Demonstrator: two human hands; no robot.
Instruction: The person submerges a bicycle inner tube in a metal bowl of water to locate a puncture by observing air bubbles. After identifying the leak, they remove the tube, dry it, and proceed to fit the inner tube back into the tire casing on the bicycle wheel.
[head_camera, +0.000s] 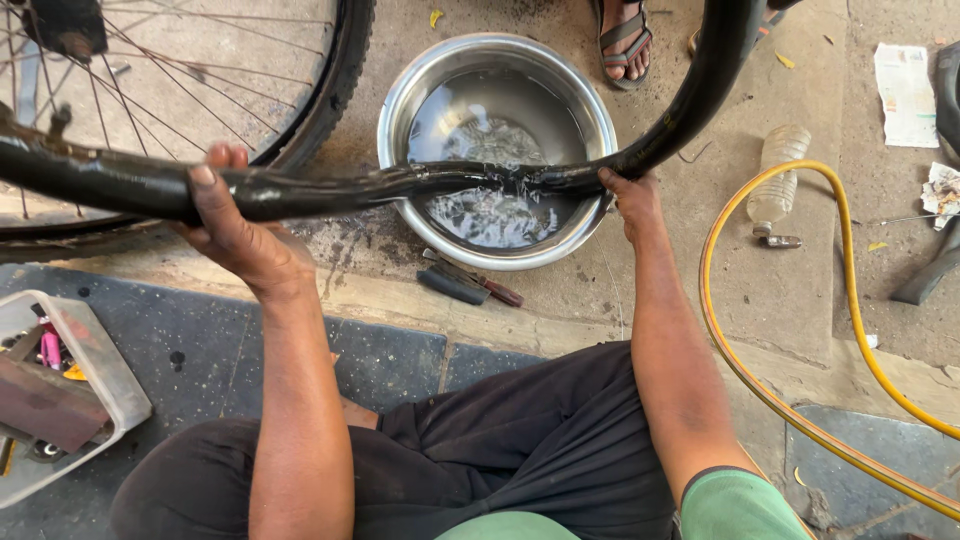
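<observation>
A wet black bicycle inner tube (330, 190) stretches across a steel bowl (400, 95) holding water. My left hand (235, 225) grips the tube to the left of the bowl. My right hand (630, 200) grips it at the bowl's right rim, where the tube curves up and away to the top right. The middle of the tube dips into the water, which drips and ripples around it.
A bicycle wheel (330, 90) stands at top left. Pliers (465, 282) lie just in front of the bowl. A plastic tray of tools (100, 375) sits at left, a yellow hose (850, 330) and plastic bottle (778, 180) at right. Another person's sandalled foot (625, 35) is beyond the bowl.
</observation>
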